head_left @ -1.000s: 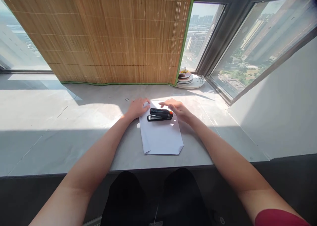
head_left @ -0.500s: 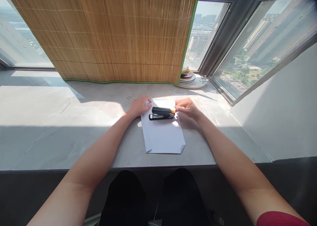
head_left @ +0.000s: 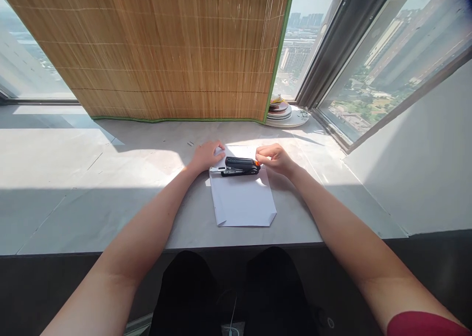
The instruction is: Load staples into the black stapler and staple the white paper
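A black stapler [head_left: 241,166] with an orange rear end lies across a white sheet of paper [head_left: 243,198]. Its silver inner tray [head_left: 217,169] sticks out to the left from between the jaws. With curled fingers, my right hand [head_left: 276,158] grips the stapler's orange end; part of that end is hidden by the fingertips. My left hand [head_left: 207,156] lies on the paper's upper left edge, fingers and thumb apart, just left of the stapler. The paper's two near corners are folded or creased.
Two loose staple strips [head_left: 190,143] lie beyond my left hand on the pale sill [head_left: 121,213]. A stack of plates [head_left: 283,114] stands at the window corner. Above hangs a bamboo blind [head_left: 173,56]. A white wall [head_left: 416,174] bounds the right side.
The stapler's silver tray has slid out to the left. My right hand has shifted slightly left against the orange end, while my left hand stays in place.
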`<state>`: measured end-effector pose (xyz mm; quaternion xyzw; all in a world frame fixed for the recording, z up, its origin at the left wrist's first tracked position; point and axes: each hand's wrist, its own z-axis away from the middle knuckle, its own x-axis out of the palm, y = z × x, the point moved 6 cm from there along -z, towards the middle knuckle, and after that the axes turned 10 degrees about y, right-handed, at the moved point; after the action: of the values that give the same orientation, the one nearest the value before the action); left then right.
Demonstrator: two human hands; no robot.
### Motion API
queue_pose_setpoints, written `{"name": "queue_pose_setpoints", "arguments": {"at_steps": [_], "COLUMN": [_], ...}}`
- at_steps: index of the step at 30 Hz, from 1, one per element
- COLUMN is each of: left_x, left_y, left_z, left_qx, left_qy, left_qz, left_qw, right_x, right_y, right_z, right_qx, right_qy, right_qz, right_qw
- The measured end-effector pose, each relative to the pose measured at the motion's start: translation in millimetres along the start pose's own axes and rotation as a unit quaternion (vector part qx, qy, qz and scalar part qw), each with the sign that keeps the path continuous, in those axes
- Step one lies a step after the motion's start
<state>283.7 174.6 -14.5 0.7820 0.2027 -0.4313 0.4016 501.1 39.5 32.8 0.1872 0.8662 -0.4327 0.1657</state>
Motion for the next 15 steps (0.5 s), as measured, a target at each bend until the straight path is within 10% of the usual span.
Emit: {"name": "queue_pose_setpoints", "arguments": {"at_steps": [8, 15], "left_x": [-0.1, -13.4], "left_y": [-2, 4], "left_z": [-2, -2], "left_qx": [-0.012, -0.053], "left_qy": [0.003, 0.048], "left_qz": [0.01, 0.13], "left_qw": [1.0, 0.989], "right_x": [-6, 32], "right_y": [0, -2], "right_z": [2, 8], "right_qx": [0.028, 0.06], "right_qy": [0.058, -0.096], "right_qz": [0.001, 0.05], "right_qw": [0.998, 0.992]}}
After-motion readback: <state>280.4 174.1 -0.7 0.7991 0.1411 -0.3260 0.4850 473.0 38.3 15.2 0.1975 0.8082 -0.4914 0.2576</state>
